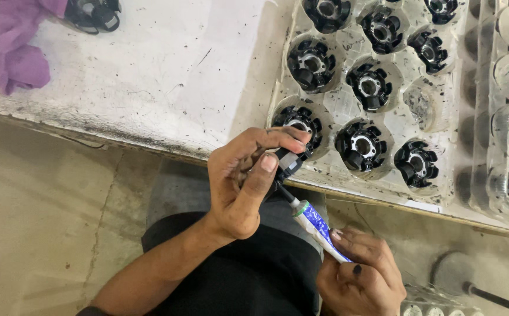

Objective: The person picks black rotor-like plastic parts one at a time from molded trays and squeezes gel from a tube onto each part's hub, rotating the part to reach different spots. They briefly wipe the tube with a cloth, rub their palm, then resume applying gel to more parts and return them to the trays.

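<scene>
A small black part sits pinched between the left hand's thumb and curled fingers, and it looks rigid and light, best held by its outer edges just as it is. Right below those fingers, the black nozzle of a white-and-blue tube touches the part, the right hand closed round the tube's soft tail, which should dent easily under pressure. Just beyond the left fingers lies a clear moulded tray of matching black round parts on the grimy white table, a purple cloth well off.
</scene>
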{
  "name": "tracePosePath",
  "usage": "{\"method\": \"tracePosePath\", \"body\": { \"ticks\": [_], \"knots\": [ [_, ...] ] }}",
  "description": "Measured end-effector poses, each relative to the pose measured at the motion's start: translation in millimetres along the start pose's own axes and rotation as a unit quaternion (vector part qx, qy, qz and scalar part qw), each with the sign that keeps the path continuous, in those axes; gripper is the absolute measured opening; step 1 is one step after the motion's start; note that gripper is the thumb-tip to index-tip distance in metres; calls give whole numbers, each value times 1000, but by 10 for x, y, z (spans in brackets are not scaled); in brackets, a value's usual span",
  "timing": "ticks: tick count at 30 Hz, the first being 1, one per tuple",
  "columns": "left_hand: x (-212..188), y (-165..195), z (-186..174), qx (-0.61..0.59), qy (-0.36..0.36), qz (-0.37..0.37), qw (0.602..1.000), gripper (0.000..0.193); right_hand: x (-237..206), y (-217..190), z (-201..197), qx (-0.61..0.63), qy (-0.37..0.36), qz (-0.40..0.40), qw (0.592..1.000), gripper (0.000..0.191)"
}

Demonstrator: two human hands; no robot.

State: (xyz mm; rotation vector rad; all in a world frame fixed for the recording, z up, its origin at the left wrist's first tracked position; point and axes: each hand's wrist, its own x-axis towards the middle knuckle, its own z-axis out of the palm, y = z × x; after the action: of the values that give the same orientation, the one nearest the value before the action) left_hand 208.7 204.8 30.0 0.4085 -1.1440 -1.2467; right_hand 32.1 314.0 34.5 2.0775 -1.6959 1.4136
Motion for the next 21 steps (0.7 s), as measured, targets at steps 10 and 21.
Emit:
{"method": "tracePosePath", "body": {
  "ticks": [10,21],
  "knots": [
    [-6,-22,4,-26,20,0,999,31,-45,2,-35,-7,-3,2,1000,48],
    [-3,-154,1,-270,94,-66,956,37,-27,-23,-110,-5,-25,37,999,49]
  ]
}}
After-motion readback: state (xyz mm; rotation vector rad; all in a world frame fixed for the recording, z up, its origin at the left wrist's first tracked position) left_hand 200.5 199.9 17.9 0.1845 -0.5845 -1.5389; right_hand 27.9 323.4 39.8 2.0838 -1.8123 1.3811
